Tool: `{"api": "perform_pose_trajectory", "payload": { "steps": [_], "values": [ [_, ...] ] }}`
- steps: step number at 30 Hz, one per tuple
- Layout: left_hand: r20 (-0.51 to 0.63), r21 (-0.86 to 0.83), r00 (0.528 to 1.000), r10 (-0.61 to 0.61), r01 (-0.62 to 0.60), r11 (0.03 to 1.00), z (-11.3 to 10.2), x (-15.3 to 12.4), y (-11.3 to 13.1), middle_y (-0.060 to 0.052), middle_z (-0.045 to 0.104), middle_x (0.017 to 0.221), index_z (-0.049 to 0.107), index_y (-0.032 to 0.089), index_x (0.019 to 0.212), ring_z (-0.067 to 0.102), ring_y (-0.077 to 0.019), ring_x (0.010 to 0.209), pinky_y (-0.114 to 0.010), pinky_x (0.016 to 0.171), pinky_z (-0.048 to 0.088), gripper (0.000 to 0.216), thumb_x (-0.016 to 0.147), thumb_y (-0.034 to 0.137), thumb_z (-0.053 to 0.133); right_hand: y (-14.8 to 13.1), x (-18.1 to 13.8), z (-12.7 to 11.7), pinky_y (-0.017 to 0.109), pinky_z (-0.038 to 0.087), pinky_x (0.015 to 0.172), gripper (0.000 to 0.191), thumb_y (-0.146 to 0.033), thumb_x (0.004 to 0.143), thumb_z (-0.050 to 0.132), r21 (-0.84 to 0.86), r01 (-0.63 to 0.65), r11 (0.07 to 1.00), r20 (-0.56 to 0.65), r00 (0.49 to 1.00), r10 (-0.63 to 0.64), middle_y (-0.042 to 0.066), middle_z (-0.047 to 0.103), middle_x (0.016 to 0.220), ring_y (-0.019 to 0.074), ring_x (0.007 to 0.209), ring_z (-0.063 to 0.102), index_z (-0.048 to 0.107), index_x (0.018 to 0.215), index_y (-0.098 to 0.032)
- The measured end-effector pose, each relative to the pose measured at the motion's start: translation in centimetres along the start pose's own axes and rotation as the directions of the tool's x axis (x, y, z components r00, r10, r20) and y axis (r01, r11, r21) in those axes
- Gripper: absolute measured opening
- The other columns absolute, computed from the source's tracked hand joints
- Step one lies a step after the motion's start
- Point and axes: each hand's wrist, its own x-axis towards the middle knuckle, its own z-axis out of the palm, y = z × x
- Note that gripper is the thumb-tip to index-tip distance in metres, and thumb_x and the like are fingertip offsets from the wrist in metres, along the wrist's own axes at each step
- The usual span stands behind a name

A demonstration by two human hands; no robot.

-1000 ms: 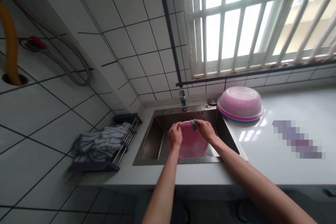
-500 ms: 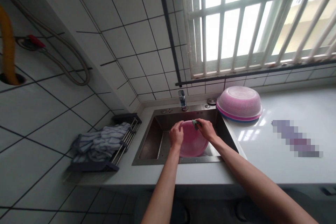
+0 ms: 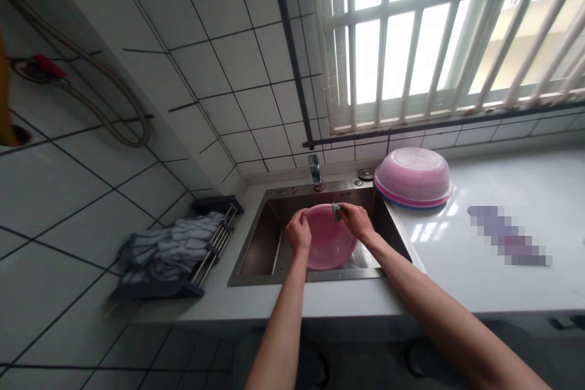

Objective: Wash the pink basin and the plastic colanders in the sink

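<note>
So the right hand (image 3: pixel 359 219) has thumb and fingers pinched round a little green cloth (image 3: pixel 336 212), and the cloth sits right on the far rim of the pink basin (image 3: pixel 326 247). That's the relation to watch imo: basin down and to the left of the right hand, cloth poking out leftward from the fingertips, bunched up so there's no clear long axis. The left hand (image 3: pixel 298 231) is hooked on the basin's left edge, fingers curled at the rim – as near to the basin as the other one, but the cloth is all on the right side.

Basin is round, looks like smooth thin plastic, a bit see-through, and it's inside the sink (image 3: pixel 269 280). Can't tell how far it's tipped, if at all. Sink is brushed-looking metal with square corners, with a shiny blocky faucet (image 3: pixel 314 170) behind.

Further out, a pile of upside-down bowls (image 3: pixel 414 173) sits on the glossy white bench (image 3: pixel 452 286) – pale pink meshy-looking one on top, blue edge underneath. Over left, crumpled striped fabric (image 3: pixel 173 247) is heaped by a rack (image 3: pixel 214 254) with thin metal bars
</note>
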Motion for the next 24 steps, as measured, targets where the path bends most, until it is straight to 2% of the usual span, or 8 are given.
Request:
{"api": "perform_pose_trajectory", "payload": {
  "steps": [3,6,9,12,14,19,22,24],
  "values": [
    [-0.03,-0.004,1.0,-0.008,0.007,1.0,-0.3,0.3,-0.4,-0.008,0.081,0.115,0.077,0.024,0.114,0.076,-0.0246,0.106,-0.035,0.098,0.057,0.028,0.096,0.012,0.059,1.4,0.1,-0.3,0.028,0.055,0.088,0.029,-0.025,0.1,0.063,-0.017,-0.102,0.995,0.0,0.995,0.102,0.005,0.083,0.109,0.0252,0.101,0.079,0.078,0.125,-0.027],
    [0.005,0.016,0.998,0.062,-0.062,0.998,-0.2,0.1,0.1,-0.008,0.08,0.115,0.077,0.024,0.114,0.075,-0.0237,0.106,-0.034,0.097,0.057,0.03,0.096,0.011,0.057,1.8,-0.1,-0.4,0.028,0.055,0.089,0.032,-0.021,0.099,0.062,-0.041,-0.103,0.994,-0.006,0.995,0.103,0.005,0.082,0.114,0.0246,0.103,0.078,0.078,0.125,-0.027],
    [0.09,0.023,0.987,0.133,-0.136,0.99,0.2,-0.2,1.0,-0.006,0.08,0.114,0.078,0.025,0.113,0.075,-0.0217,0.105,-0.032,0.095,0.057,0.03,0.098,0.011,0.057,0.7,-0.3,-0.3,0.027,0.054,0.093,0.031,-0.018,0.099,0.061,-0.057,-0.033,0.998,0.012,0.999,0.034,0.004,0.08,0.122,0.0232,0.106,0.077,0.078,0.123,-0.028],
    [0.227,0.009,0.946,0.232,-0.24,0.971,0.6,-0.6,1.5,-0.004,0.08,0.113,0.079,0.027,0.111,0.074,-0.0204,0.107,-0.033,0.1,0.055,0.028,0.099,0.012,0.058,-1.1,-0.5,0.1,0.025,0.053,0.092,0.027,-0.019,0.1,0.061,-0.061,0.095,0.994,0.105,0.991,-0.088,0.005,0.081,0.118,0.0211,0.103,0.076,0.079,0.118,-0.027],
    [0.257,-0.003,0.937,0.236,-0.243,0.97,0.7,-0.7,1.6,-0.004,0.08,0.113,0.079,0.027,0.11,0.074,-0.0202,0.107,-0.034,0.101,0.055,0.027,0.099,0.013,0.059,-1.9,-0.5,0.4,0.025,0.054,0.092,0.028,-0.019,0.102,0.06,-0.044,0.157,0.987,0.139,0.979,-0.149,0.005,0.08,0.12,0.0202,0.104,0.076,0.078,0.122,-0.028],
    [0.09,-0.033,0.989,0.121,-0.119,0.992,0.2,-0.3,0.9,-0.006,0.08,0.117,0.078,0.024,0.114,0.075,-0.0206,0.108,-0.033,0.1,0.057,0.029,0.098,0.011,0.056,-0.8,0.0,0.5,0.03,0.056,0.098,0.033,-0.023,0.102,0.061,-0.001,0.088,0.996,0.014,0.996,-0.088,0.004,0.076,0.132,0.0222,0.113,0.075,0.073,0.131,-0.029],
    [-0.06,-0.044,0.998,0.033,-0.035,0.998,-0.2,0.0,0.2,-0.009,0.08,0.118,0.077,0.022,0.115,0.075,-0.0229,0.109,-0.035,0.101,0.057,0.03,0.096,0.011,0.057,0.9,0.3,0.2,0.032,0.056,0.096,0.032,-0.023,0.1,0.061,0.006,-0.02,1.0,-0.049,0.999,0.02,0.005,0.079,0.125,0.0242,0.109,0.076,0.074,0.129,-0.028],
    [-0.094,-0.038,0.995,-0.019,0.016,0.999,-0.3,0.1,-0.2,-0.01,0.08,0.118,0.077,0.022,0.116,0.075,-0.0249,0.109,-0.037,0.101,0.057,0.029,0.097,0.013,0.057,1.7,0.4,0.1,0.032,0.056,0.093,0.032,-0.023,0.099,0.062,-0.009,-0.07,0.998,-0.054,0.996,0.069,0.006,0.081,0.118,0.0253,0.104,0.077,0.075,0.128,-0.027]
  ]
}}
